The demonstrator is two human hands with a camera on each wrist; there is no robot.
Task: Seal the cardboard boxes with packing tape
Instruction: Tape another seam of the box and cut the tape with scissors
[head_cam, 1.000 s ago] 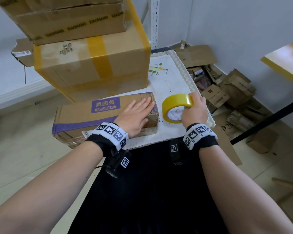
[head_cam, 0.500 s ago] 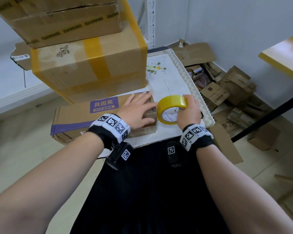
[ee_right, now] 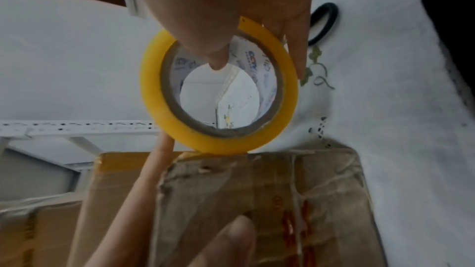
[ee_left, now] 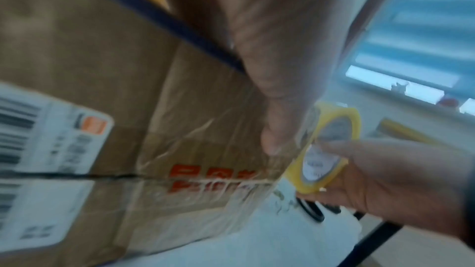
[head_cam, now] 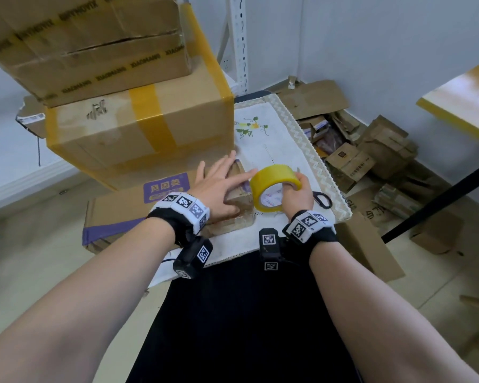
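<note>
Stacked boxes (head_cam: 138,128) wall the left; bare cloth (head_cam: 274,139) lies right.

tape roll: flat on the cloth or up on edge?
On edge: the tape roll stands with its core hole sideways, gripped by the right hand.

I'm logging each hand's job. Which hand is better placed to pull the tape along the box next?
The right hand: it already grips the tape roll at the box end, while the left hand lies flat on top.
</note>
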